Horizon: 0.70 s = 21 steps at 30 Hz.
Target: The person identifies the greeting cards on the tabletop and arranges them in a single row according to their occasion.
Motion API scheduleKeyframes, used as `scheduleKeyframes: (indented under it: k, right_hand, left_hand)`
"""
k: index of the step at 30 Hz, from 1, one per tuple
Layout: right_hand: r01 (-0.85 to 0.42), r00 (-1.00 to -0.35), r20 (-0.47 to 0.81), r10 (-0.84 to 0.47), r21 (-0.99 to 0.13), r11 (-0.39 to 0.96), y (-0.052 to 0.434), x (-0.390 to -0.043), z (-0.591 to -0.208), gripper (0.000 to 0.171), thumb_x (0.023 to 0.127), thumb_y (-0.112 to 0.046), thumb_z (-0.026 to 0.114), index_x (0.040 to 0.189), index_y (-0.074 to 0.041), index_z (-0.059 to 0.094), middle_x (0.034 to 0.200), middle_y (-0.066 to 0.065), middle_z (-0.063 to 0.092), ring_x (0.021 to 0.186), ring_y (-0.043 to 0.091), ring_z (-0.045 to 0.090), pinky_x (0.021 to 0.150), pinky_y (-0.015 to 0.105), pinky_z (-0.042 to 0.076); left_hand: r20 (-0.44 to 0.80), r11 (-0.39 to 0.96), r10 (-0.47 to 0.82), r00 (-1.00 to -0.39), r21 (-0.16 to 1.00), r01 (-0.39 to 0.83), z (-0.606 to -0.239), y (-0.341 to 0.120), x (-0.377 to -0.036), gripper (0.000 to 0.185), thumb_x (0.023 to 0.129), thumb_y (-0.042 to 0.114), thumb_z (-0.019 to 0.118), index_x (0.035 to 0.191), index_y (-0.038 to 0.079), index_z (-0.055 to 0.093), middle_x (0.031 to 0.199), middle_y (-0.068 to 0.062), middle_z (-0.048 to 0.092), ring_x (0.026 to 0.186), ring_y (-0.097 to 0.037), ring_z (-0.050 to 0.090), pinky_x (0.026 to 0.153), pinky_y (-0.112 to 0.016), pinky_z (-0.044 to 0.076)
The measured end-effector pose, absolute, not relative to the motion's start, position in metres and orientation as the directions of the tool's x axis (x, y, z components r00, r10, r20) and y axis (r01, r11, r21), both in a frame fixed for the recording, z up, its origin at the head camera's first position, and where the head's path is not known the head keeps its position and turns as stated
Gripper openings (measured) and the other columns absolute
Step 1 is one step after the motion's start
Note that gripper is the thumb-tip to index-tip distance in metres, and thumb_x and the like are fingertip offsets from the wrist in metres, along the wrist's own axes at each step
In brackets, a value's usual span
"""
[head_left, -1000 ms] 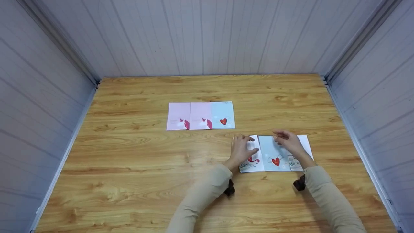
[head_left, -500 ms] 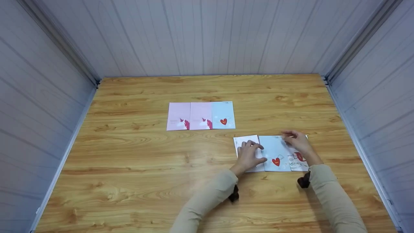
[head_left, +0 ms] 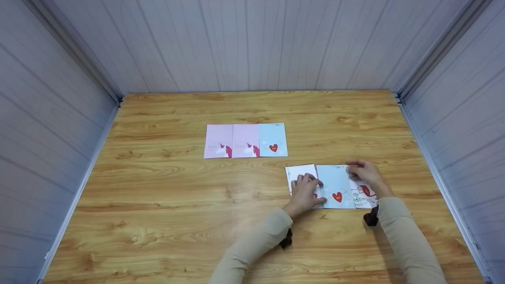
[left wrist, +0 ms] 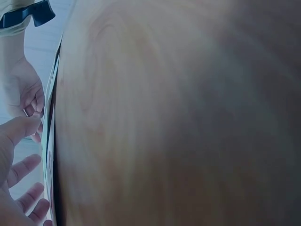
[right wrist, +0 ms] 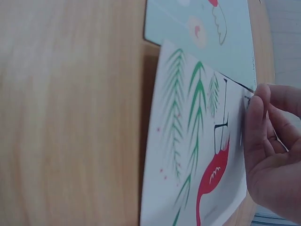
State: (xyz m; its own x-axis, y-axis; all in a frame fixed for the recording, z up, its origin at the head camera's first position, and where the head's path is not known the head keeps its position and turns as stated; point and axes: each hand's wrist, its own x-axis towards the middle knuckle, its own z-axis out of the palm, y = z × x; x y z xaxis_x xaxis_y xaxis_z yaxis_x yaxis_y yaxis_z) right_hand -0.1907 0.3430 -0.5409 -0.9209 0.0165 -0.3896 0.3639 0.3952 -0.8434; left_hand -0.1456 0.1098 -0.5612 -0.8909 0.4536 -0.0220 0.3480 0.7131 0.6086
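Observation:
Three cards lie side by side at the right of the table in the head view: a white left card (head_left: 298, 171), a light blue heart card (head_left: 333, 179) and a white flamingo card (head_left: 365, 199). Over the left card, my left hand (head_left: 304, 194) has its fingers spread, thumb and forefinger tips right at the seam with the blue card. My right hand (head_left: 367, 175) pinches the flamingo card's upper corner beside the blue card. The right wrist view shows that card's red flamingo (right wrist: 214, 172) and green leaves, with thumb and forefinger (right wrist: 263, 92) together at the corner.
Farther back, a second row holds two pink cards (head_left: 219, 136) (head_left: 245, 136) and a light blue heart card (head_left: 273, 136), edges adjoining. The wood-grain table (head_left: 158, 205) is enclosed by pale panel walls (head_left: 244, 43) at the back and sides.
My left hand has moved right and slightly down over the left card to the blue card's edge. My right hand has shifted right, from above the blue card to the flamingo card's corner.

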Motion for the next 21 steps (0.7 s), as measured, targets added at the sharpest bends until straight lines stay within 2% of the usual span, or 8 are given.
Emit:
scheduleKeyframes:
  k: [4,11,16,21]
  right_hand:
    - [0.378,-0.914,-0.406,0.01,-0.843,0.381,0.3418,-0.1922,-0.5416,0.038,0.089,-0.013,0.051,0.121,0.006,0.045,0.086,0.012,0.055,0.07,0.014,0.054,0.063,0.026,0.047]
    - [0.333,-0.925,-0.378,-0.038,-0.856,0.395,0.3425,-0.1957,-0.5443,0.035,0.087,-0.011,0.053,0.115,0.01,0.048,0.073,0.005,0.051,0.057,0.008,0.047,0.049,0.023,0.041]
    - [0.324,-0.928,-0.371,-0.023,-0.839,0.438,0.3419,-0.1933,-0.5402,0.033,0.087,-0.015,0.053,0.112,0.007,0.048,0.083,0.006,0.05,0.059,0.009,0.043,0.049,0.022,0.036]
    - [0.318,-0.931,-0.364,-0.008,-0.825,0.468,0.3419,-0.1915,-0.537,0.032,0.086,-0.015,0.056,0.11,0.004,0.047,0.092,0.008,0.048,0.066,0.012,0.043,0.053,0.022,0.037]
  left_hand:
    - [-0.021,0.737,0.462,-0.886,0.565,0.371,-0.563,0.1108,-0.1457,0.044,0.07,0.045,0.069,0.106,0.023,0.058,0.115,0.003,0.042,0.104,-0.014,0.032,0.082,-0.032,0.024]
    - [-0.006,0.777,0.458,-0.889,0.488,0.397,-0.5607,0.1118,-0.1441,0.046,0.068,0.046,0.07,0.106,0.023,0.058,0.111,0.004,0.042,0.101,-0.014,0.033,0.081,-0.033,0.026]
    - [-0.014,0.763,0.468,-0.883,0.51,0.396,-0.562,0.1115,-0.1448,0.046,0.069,0.046,0.07,0.107,0.023,0.057,0.111,0.004,0.042,0.101,-0.015,0.032,0.081,-0.033,0.025]
    - [-0.022,0.763,0.466,-0.885,0.516,0.389,-0.563,0.1115,-0.1451,0.047,0.069,0.046,0.07,0.107,0.023,0.057,0.112,0.004,0.042,0.102,-0.015,0.032,0.082,-0.034,0.025]
